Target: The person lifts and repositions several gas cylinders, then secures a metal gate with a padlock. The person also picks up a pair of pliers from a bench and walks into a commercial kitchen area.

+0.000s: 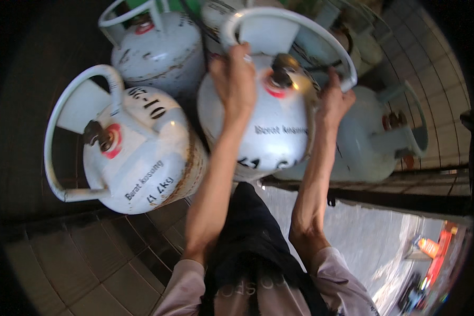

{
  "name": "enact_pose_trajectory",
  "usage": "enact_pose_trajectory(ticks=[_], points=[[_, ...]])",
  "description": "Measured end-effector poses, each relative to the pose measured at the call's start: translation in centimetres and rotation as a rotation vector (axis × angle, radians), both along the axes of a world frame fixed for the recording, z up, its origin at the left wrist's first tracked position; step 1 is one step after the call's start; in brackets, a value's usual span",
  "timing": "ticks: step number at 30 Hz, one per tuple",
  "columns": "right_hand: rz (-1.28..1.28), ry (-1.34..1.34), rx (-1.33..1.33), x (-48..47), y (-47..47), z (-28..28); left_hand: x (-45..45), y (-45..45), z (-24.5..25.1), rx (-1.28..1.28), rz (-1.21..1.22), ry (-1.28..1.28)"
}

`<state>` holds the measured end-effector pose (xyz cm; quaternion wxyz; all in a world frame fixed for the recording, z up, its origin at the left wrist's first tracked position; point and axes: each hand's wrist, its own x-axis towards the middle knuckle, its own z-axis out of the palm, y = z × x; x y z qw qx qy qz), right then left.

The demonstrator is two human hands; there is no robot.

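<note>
Both hands grip the round collar handle of a white gas cylinder (272, 146) that stands before me at the upper middle. My left hand (237, 75) holds the handle's left end, and my right hand (335, 96) holds its right end. Between them show the brass-coloured valve and its red ring. To the left, a second white cylinder (142, 118) with rust along its side leans outward in the view, its collar and dark valve facing left. The undersides of both grips are hidden.
Behind stands another rusty white cylinder (158, 51). A pale cylinder (359, 138) is at the right, by a tiled wall (438, 98). More cylinders crowd the top. Dark tiles (94, 260) lie lower left; grey paving (351, 233) shows lower right, past a dark edge.
</note>
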<state>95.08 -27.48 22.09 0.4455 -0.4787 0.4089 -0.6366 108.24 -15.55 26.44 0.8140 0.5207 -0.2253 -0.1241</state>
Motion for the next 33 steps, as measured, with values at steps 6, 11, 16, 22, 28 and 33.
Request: enact_pose_trajectory(ticks=[6, 11, 16, 22, 28, 33], points=[[0.011, -0.009, -0.029, 1.4, -0.7, 0.1, 2.4, -1.6, -0.5, 0.020, -0.149, 0.087], [-0.073, 0.047, -0.059, -0.4, 0.8, -1.9, 1.1, 0.6, -1.9, 0.086, -0.014, -0.209], [0.041, -0.016, -0.059, -2.7, 1.9, -3.0, -1.1, 2.6, -1.0, 0.109, -0.086, -0.130], [0.204, 0.322, 0.087, -5.1, 2.0, -2.2, -4.9, 9.2, -1.9, 0.259, 0.089, -0.414], [0.295, 0.574, -0.327, -13.1, 13.4, -4.6, -17.2, 25.0, -8.0, 0.405, 0.235, -0.160], [0.849, 0.627, -0.085, -24.1, 26.8, -9.1, -29.1, 35.2, -13.2, 0.446, 0.309, 0.061]])
